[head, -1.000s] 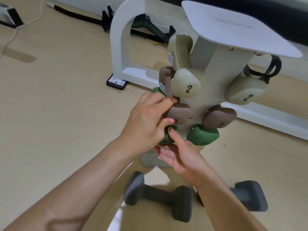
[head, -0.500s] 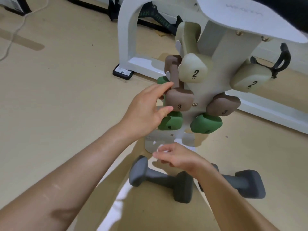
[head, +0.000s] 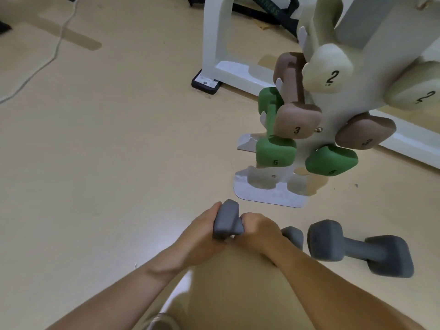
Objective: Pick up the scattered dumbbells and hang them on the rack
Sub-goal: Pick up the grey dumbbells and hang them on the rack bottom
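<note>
Both hands grip 1 grey dumbbell [head: 227,220] just in front of the rack [head: 269,197] base. The left hand [head: 202,236] curls round one head and the right hand [head: 258,231] wraps the handle (the other head peeks out beyond it). A 2nd grey dumbbell [head: 359,250] lies on the floor [head: 119,163] just to the right.

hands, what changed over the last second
Both hands left the rack and dropped to the floor: the left hand now grips the near grey dumbbell by its head, the right hand by its handle. The other grey dumbbell stays on the floor; the racked dumbbells are unmoved.
</note>
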{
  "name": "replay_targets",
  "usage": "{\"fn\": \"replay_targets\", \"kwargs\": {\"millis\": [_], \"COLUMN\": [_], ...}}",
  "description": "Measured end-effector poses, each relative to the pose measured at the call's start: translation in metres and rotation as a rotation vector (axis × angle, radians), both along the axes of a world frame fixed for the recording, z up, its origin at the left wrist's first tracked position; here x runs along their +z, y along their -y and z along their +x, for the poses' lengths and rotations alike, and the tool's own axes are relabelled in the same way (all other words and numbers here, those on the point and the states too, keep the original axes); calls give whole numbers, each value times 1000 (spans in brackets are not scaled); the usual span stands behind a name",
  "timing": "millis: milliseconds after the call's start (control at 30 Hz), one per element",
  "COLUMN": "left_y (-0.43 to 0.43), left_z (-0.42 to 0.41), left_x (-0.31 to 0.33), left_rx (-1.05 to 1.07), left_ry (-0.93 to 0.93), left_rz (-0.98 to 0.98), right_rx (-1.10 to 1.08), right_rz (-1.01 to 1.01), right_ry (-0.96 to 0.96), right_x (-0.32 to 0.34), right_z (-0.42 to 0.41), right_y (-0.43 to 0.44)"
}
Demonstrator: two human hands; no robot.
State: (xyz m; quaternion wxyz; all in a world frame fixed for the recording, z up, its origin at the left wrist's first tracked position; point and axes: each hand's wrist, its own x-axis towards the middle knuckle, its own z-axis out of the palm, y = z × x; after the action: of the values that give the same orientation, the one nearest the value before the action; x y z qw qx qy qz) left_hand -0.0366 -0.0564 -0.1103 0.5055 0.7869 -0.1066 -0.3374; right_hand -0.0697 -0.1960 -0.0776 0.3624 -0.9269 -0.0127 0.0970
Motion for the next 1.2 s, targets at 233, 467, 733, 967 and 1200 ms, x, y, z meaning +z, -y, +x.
{"fn": "replay_targets", "kwargs": {"millis": [233, 467, 733, 967, 1200], "left_y": [-25, -49, -51, -3, 37], "left_z": [-25, -32, -25, -7, 21], "left_x": [-16, 33, 72, 95, 112], "left_rx": [221, 318, 209, 67, -173], "left_ry": [133, -423, -508, -266, -157], "left_rz": [108, -274, -304, -27, 210], "right_rx": [-249, -877, -804, -339, 320], "right_rz": [138, 1260, 1074, 581, -521], "right_ry": [-803, -988, -1045, -1074, -737], "right_x": [-23, -17, 11, 62, 137], "right_z": [20, 4, 24, 29, 0], "right_y": [-1, -57, -36, 9, 126]}}
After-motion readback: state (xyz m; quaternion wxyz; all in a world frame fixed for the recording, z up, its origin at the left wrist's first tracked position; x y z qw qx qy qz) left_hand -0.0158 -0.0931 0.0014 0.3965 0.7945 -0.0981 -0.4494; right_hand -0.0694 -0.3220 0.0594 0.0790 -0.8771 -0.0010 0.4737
